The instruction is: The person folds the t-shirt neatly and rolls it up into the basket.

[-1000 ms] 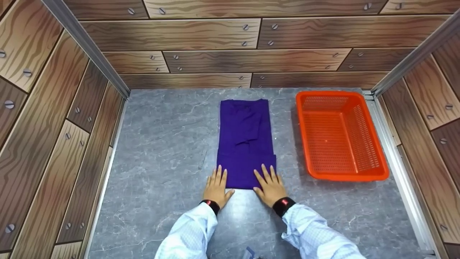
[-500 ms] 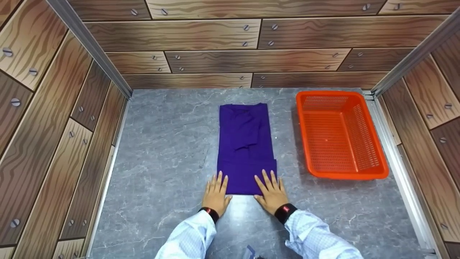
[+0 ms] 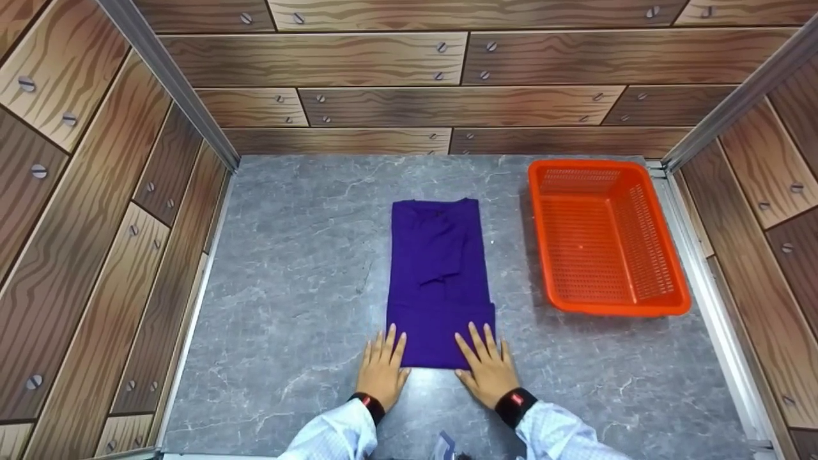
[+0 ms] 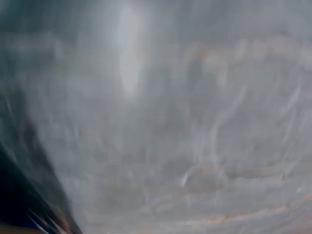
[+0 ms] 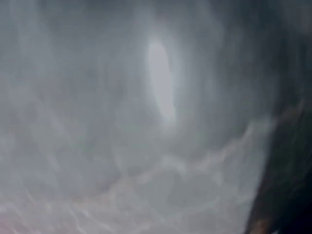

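A purple T-shirt [image 3: 441,255], folded into a narrow strip, lies flat on the grey marbled surface. Its near end is doubled over, and a short sleeve shows on top near the collar end. My left hand [image 3: 382,370] rests flat at the near left corner of the folded cloth, fingers straight. At the near right corner my right hand [image 3: 489,370] lies with its fingers spread on the cloth. Neither hand curls round anything. Both wrist views show mostly blurred grey surface, with the hands barely visible.
An orange plastic basket [image 3: 549,275] with perforated sides stands to the right of the shirt. Wood-patterned walls [image 3: 377,105] enclose the grey surface [image 3: 287,255] at the back, left and right. A metal rail [image 3: 716,319] runs along the right edge.
Both hands have slid the folded shirt toward the person, keeping their flat pose at its near corners. The basket has stayed in place.
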{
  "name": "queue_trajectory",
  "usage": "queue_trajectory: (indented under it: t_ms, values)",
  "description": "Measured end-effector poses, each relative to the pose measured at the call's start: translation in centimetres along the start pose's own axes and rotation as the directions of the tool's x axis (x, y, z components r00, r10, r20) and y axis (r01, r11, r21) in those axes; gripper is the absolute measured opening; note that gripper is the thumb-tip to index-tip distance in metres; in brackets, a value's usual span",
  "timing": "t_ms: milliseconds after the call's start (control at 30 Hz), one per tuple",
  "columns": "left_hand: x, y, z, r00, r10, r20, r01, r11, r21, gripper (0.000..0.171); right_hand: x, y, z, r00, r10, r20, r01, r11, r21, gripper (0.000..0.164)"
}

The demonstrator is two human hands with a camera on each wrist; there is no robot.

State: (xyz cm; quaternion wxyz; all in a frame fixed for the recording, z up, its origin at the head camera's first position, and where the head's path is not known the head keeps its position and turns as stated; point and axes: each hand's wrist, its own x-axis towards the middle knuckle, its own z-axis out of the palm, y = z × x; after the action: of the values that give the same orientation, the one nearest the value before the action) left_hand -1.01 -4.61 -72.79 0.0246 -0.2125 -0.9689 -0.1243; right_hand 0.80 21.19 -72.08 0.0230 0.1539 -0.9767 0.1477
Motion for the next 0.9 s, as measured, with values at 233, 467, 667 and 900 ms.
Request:
queue_trajectory:
  t_ms: [233,467,667,900]
  values:
    - [-0.7,-0.3,-0.3,0.995,0.065,-0.074,-0.066,0.998,-0.020,0.057,-0.5,-0.3,-0.6,0.999,-0.002,0.037,0.003,1.000,-0.015,0.072]
    - [0.1,-0.8,-1.0,0.939,0.244,-0.242,-0.251,0.968,0.003,0.029,0.4,-1.1,-0.8,0.985,-0.162,-0.064,0.157,0.985,-0.073,0.069]
    - [1.0,-0.9,-2.5,0.920,0.267,-0.287,-0.281,0.960,-0.008,0.014,0.5,-1.1,-0.8,0.951,-0.279,-0.134,0.255,0.952,-0.171,0.058]
    - [1.7,-1.5,-5.1,0.935,0.214,-0.284,-0.251,0.963,-0.101,0.011,-0.2,0.9,-2.7,0.962,-0.202,-0.183,0.188,0.978,-0.095,0.044]
